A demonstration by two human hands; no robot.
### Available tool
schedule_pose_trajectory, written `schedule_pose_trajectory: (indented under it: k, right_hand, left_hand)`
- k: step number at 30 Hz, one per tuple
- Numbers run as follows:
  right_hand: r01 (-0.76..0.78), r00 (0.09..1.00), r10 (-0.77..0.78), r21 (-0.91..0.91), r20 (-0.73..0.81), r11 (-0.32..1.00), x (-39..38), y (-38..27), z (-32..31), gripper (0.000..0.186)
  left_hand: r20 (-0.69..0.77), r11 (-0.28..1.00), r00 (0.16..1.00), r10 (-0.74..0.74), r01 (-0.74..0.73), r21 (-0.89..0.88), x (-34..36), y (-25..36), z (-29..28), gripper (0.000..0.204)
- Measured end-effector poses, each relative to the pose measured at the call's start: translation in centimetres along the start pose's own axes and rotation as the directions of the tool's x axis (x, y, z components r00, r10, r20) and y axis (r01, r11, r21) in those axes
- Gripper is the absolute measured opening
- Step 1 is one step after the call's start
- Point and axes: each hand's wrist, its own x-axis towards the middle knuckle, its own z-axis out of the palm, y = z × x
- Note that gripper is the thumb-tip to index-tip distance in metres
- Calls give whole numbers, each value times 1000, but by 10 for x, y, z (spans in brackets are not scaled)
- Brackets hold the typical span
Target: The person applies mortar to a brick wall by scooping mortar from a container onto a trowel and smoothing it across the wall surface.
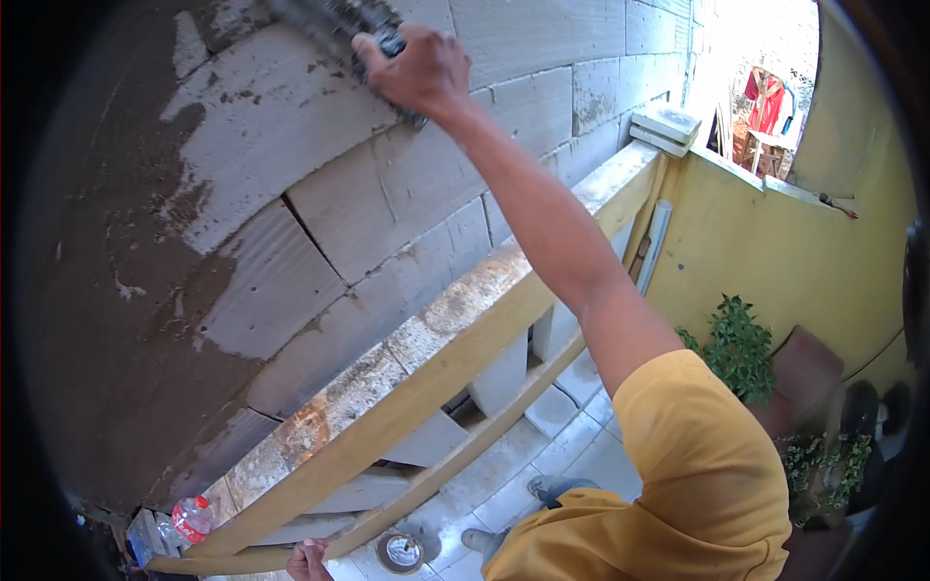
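My right hand [422, 70] is closed round the handle of a mortar-smeared plastering trowel [339, 37], held up against the wall at the upper left. The trowel is blurred by motion, and part of it lies behind my fingers. Wet grey-brown mortar [107, 242] coats the left side of the wall, with a ragged edge. To its right, pale blocks [378, 198] are bare, with joints showing between them. Low down at the bottom edge, my left hand [308, 560] has its fingers curled in; I see nothing in them.
A ledge [455, 305] with a yellow-edged railing runs along the wall's foot. A red-capped plastic bottle [193, 519] stands at its near end. A round container [400, 552] is on the tiled floor [504, 504]. Leafy plants [736, 349] stand by the yellow wall [775, 257] at right.
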Motion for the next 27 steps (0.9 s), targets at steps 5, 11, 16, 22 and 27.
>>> schedule_pose_trajectory:
  k: [5,11,16,22,27]
  right_hand:
    - [-281,936,281,30,-211,959,3,84,-34,57]
    - [305,950,-257,357,-175,883,-147,-8,-40,41]
    - [114,753,-483,634,448,765,-316,-113,-132,45]
    - [-295,359,-362,472,860,830,-548,-130,-126,37]
    - [-203,-122,-198,171,973,964,-661,-166,-119,38]
  left_hand:
    - [-18,972,978,-207,203,-116,-102,-120,33,32]
    - [274,676,739,-616,674,-297,-204,-301,118,40]
    - [216,647,695,-686,718,-258,-215,-198,162,15]
    - [515,638,599,-613,760,-124,-211,-175,124,14]
    - [591,384,663,-460,748,-540,-167,-129,99,56]
